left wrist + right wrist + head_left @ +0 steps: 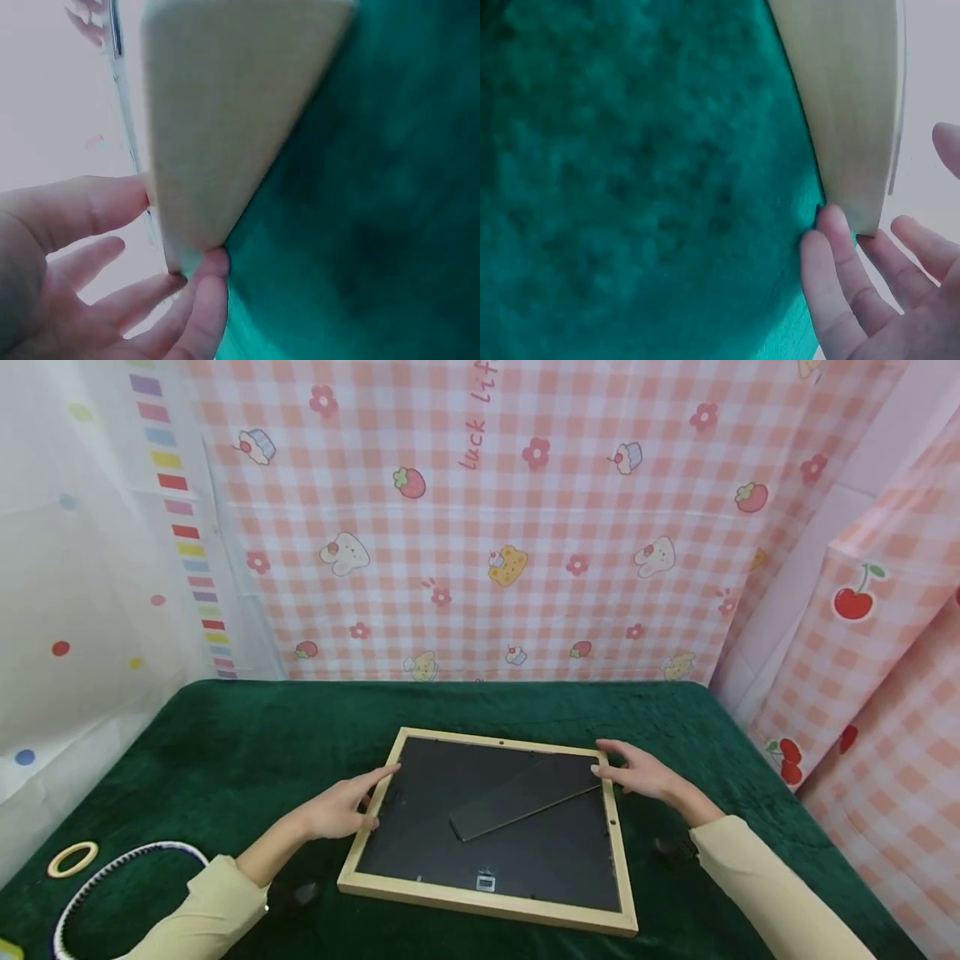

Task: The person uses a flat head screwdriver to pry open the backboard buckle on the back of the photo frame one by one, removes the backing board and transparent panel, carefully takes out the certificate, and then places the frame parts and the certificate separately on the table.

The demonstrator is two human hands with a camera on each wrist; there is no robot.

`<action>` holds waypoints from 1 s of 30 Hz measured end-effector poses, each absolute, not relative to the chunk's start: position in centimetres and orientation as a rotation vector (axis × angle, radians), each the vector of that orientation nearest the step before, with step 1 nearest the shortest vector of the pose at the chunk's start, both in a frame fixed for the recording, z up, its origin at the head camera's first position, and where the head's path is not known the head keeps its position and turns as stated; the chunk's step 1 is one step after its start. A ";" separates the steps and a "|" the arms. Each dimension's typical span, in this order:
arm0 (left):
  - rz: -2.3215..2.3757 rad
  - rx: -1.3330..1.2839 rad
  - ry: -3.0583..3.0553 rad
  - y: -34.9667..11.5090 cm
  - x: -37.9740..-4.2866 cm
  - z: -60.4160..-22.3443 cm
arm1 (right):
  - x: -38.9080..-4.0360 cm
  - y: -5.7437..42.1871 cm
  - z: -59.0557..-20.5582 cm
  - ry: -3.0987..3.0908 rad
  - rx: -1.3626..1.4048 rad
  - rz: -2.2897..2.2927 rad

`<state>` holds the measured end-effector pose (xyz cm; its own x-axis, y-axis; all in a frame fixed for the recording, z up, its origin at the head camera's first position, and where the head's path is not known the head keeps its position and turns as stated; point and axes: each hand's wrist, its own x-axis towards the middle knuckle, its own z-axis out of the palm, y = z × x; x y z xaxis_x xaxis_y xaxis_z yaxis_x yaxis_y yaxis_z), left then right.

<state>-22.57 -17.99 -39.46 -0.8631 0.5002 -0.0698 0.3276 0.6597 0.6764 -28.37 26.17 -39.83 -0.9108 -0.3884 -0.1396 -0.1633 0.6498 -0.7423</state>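
Note:
A picture frame (487,903) with a pale wooden border lies face down, its black backing board (420,793) facing up. The stand leg (517,802) lies slanted across the board, and a small metal hanger (486,881) sits near the front border. At the left border, my left hand (341,806) holds the edge, the thumb (112,202) against the upper rim and other fingertips low on the side. My right hand (637,772) is at the far right corner. Its fairly straight fingers (840,262) touch the frame's side, while the thumb stands apart over the board.
A dark green cloth (300,718) covers the table. To the left lie a pale ring (51,867) and a white-and-dark hoop (82,893), partly behind my left sleeve. Part of a yellow-green object (9,950) shows at the lower left corner. A pink checked curtain (465,527) hangs behind.

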 end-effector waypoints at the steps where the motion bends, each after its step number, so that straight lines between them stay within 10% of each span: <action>1: 0.986 0.663 2.626 -18.0 -22.9 -39.4 | -28.4 26.2 -39.8 2.598 -0.439 -1.118; 30: 0.836 0.590 2.854 -20.0 -21.2 -39.9 | -26.6 28.4 -38.7 2.587 -0.466 -0.903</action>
<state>-21.19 -20.01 -39.93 -0.9186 0.3951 0.0041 0.3348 0.7729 0.5390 -26.61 28.36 -38.68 -0.8807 -0.4173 -0.2241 -0.1872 0.7412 -0.6446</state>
